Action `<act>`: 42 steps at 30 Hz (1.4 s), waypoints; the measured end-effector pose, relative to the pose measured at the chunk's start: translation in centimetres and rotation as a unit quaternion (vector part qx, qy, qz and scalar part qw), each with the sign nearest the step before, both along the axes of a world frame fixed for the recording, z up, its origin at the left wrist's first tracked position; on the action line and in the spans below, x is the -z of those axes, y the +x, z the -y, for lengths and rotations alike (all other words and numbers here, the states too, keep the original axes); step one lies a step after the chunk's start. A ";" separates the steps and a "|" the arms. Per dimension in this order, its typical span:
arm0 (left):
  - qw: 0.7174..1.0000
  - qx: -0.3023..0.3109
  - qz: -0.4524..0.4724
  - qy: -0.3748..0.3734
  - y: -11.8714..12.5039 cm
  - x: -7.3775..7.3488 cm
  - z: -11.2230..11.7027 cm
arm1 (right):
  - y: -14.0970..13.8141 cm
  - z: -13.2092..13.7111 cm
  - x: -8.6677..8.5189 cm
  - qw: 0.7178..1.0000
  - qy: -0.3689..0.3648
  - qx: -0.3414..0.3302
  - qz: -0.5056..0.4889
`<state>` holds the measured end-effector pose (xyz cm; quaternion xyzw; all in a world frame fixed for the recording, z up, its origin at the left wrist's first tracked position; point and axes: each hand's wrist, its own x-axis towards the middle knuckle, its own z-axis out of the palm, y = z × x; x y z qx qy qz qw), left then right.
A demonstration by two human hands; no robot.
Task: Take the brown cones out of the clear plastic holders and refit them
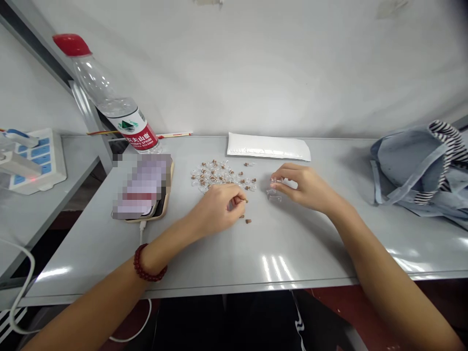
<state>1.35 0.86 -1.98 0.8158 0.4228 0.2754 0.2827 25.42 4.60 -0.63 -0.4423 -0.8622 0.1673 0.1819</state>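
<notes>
My left hand point(221, 207) is closed, thumb and forefinger pinching a tiny cork point(246, 201). Just below it, a loose cork point(248, 221) lies on the table, with another small brown piece partly hidden beside the fingers. To the right, my right hand point(302, 185) pinches a small clear glass vial between thumb and fingertips. Under those fingertips lie clear vials point(275, 198) without visible corks. Beyond my left hand spreads a heap of many corked glass vials point(215, 173), its near edge covered by the hand.
A white padded envelope point(268, 147) lies along the wall. At the left stand a red-capped water bottle point(120, 105), stacked phones point(166, 195) with a cable, and a power strip point(40, 158). A blue-grey cloth bag point(409, 156) rests at the right.
</notes>
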 end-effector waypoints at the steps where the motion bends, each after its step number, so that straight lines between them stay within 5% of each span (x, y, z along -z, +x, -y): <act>1: 1.000 0.011 -0.011 0.008 -0.1 0.1 0.0 | 0.0 -0.1 0.1 1.000 -0.020 0.001 -0.002; 6: 0.996 0.072 -0.037 0.028 0.2 0.7 0.5 | -0.2 -0.2 0.4 0.996 -0.090 0.002 0.002; 12: 0.979 0.135 -0.086 0.125 1.2 2.1 0.9 | -0.2 -0.5 1.2 0.996 -0.088 -0.008 -0.015; 24: 0.969 0.160 -0.085 0.166 1.6 2.8 0.8 | -3.9 0.7 3.4 0.998 0.051 0.031 -0.037; 31: 0.976 0.123 -0.036 0.176 0.9 2.2 0.1 | -3.7 0.7 3.7 0.995 0.095 -0.017 -0.032; 39: 0.946 0.002 -0.100 0.308 -0.1 2.0 -2.0 | -2.8 0.6 2.8 0.996 0.079 -0.038 -0.033; 42: 0.941 0.014 -0.106 0.321 -0.1 2.0 -2.3 | -2.9 1.1 2.2 0.993 0.086 -0.059 -0.052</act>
